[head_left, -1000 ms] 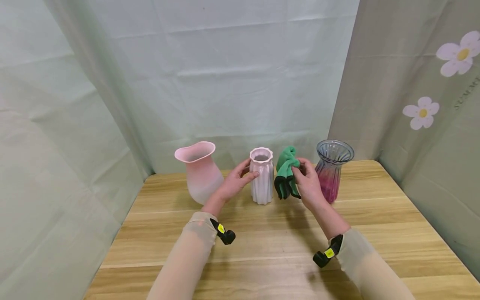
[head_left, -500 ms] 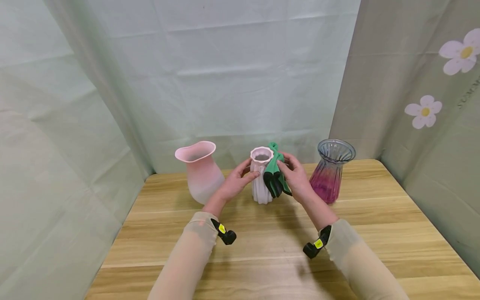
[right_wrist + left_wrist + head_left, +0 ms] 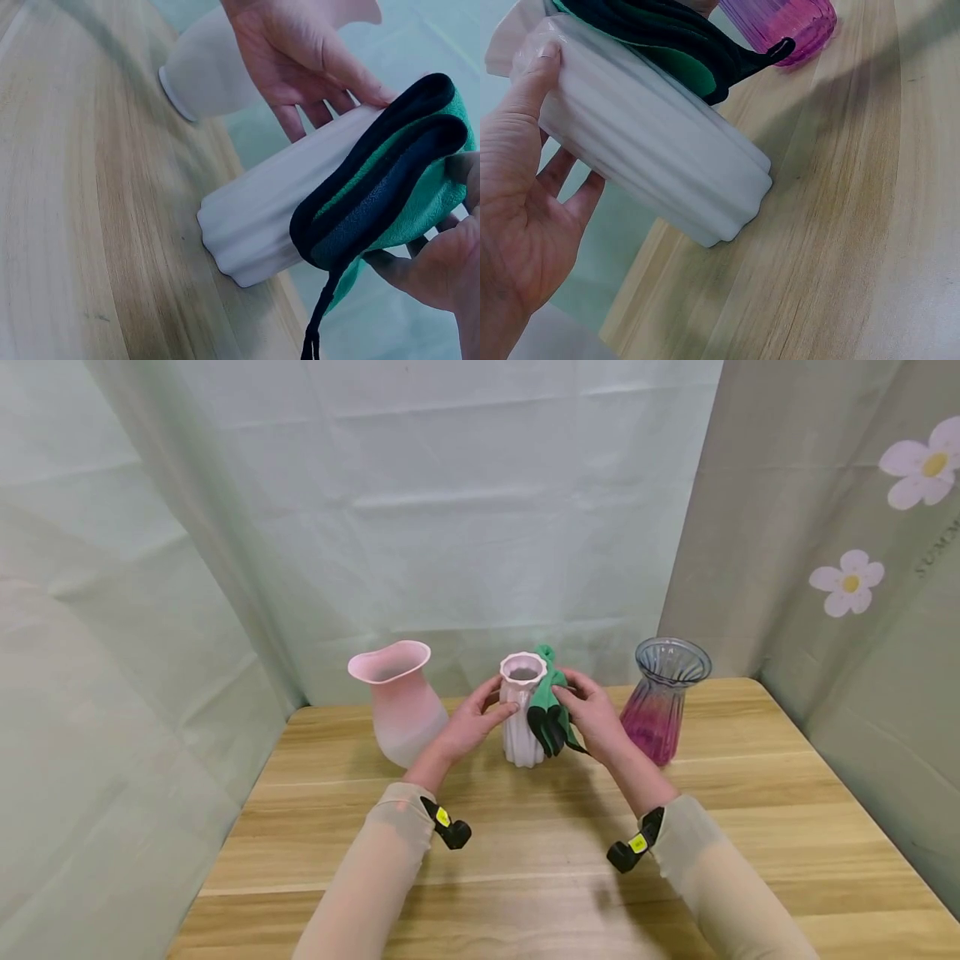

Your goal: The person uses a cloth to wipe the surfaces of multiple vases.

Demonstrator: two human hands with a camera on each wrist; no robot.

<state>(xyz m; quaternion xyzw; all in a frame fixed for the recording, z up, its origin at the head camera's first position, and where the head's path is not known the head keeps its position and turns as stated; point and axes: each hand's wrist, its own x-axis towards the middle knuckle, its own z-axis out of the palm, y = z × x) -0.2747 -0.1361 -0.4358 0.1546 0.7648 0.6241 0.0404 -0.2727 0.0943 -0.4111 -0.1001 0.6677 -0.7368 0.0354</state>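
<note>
A white ribbed vase (image 3: 519,739) with a scalloped rim stands upright on the wooden table. My left hand (image 3: 467,727) grips its left side near the top, thumb in front and fingers behind. On the vase's right side, my right hand (image 3: 597,717) pinches a folded green cloth (image 3: 547,692) with dark edging. The cloth lies against the vase wall just under the rim and covers part of it. In the right wrist view, a dark hanging loop (image 3: 322,307) dangles from the cloth (image 3: 416,214); some right-hand fingers are hidden behind it.
A pink-to-white vase (image 3: 405,710) with a wavy rim stands at the left, close to my left wrist. To the right is a ribbed glass vase (image 3: 658,718), blue above and magenta below. Pale curtains hang behind the wooden table (image 3: 525,877).
My right hand has moved left with the green cloth, from a gap beside the white vase to contact with it. Over the last half second little differs. The left hand keeps its grip.
</note>
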